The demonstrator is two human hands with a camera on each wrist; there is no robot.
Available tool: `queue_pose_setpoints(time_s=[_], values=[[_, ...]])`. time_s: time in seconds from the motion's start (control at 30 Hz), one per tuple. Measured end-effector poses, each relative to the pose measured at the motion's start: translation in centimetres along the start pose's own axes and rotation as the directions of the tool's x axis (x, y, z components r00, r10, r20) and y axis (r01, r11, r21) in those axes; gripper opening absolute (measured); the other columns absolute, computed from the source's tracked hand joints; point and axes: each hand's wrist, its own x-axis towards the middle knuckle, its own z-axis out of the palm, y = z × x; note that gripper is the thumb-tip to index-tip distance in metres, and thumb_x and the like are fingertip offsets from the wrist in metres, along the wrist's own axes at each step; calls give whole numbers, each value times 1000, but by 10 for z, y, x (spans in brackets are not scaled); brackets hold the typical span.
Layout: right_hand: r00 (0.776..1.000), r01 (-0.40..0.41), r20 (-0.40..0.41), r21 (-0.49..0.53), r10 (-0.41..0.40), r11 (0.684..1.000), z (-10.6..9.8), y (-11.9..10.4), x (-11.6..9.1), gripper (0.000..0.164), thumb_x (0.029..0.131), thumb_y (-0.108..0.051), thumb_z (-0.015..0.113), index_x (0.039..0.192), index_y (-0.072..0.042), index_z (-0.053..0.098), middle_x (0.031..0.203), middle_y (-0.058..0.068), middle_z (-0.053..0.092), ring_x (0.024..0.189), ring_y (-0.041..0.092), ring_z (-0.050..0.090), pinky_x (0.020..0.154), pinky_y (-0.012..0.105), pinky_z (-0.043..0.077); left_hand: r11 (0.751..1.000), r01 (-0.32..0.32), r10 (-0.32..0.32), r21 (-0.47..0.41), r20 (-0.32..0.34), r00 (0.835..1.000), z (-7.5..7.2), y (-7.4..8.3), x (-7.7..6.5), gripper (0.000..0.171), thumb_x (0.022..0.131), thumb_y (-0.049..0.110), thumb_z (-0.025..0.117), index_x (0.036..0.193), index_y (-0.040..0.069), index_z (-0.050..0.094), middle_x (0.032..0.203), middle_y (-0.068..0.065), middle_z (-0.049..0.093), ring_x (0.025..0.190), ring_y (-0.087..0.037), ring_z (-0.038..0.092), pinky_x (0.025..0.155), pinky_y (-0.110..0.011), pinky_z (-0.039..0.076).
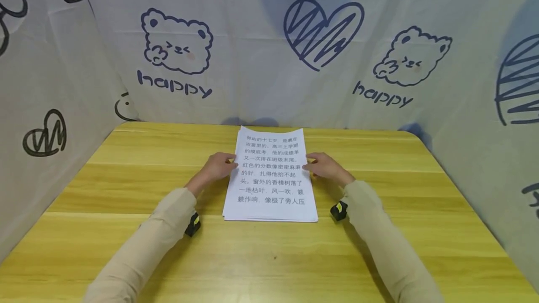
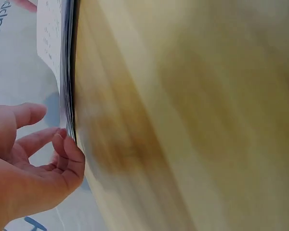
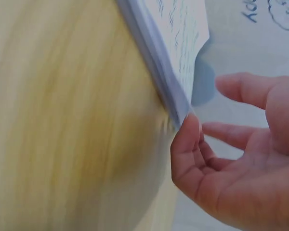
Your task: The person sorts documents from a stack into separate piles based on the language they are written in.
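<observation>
A stack of white paper sheets (image 1: 269,212) with large printed Chinese characters is near the far side of the wooden table. Its long sides are between the two hands. At its left edge is my left hand (image 1: 220,166), and at the right edge my right hand (image 1: 326,166). In the left wrist view, bent fingers (image 2: 72,151) of the left hand touch the stack's edge, with the thumb held apart. Likewise in the right wrist view, fingers (image 3: 187,139) meet the sheets' edge while the thumb stays off. The sheets' edges are slightly uneven.
The wooden table (image 1: 269,265) extends around the stack. A pale cloth (image 1: 252,55) printed with bears and hearts hangs behind it and at both sides. Each beige sleeve (image 1: 379,228) has a small black device (image 1: 338,210) at the wrist.
</observation>
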Motion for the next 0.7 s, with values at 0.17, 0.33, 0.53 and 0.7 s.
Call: queue_pose_setpoints(time_s=[0.17,0.33,0.53,0.7], values=[[993,-84,-79,14,85,996,8,-6,-1,55,97,-19,56,144,3,39,114,19,58,80,22,56,72,32,48,993,40,-45,-107,-51,998,1,0,1,42,97,12,54,135,-7,51,123,-25,58,89,-26,60,69,-27,48],[976,-164,-125,101,176,981,11,-8,-6,59,98,-19,54,147,5,30,122,23,56,92,28,61,89,40,48,953,90,-112,-289,-59,992,7,3,2,47,96,8,55,137,-10,45,118,-27,60,94,-30,64,76,-31,53],[973,-133,-165,172,162,976,14,-10,-3,57,96,-9,54,146,7,32,118,25,59,92,28,63,81,39,53,911,93,-149,-403,-109,983,5,7,2,46,92,1,57,136,-10,47,113,-28,62,93,-33,65,79,-35,55],[969,-119,-185,240,166,963,13,-16,-2,55,94,-3,55,145,5,35,116,24,61,93,30,63,80,40,54,883,91,-157,-460,-107,982,0,3,3,47,90,-3,58,136,-9,48,114,-29,62,92,-32,66,79,-36,55]])
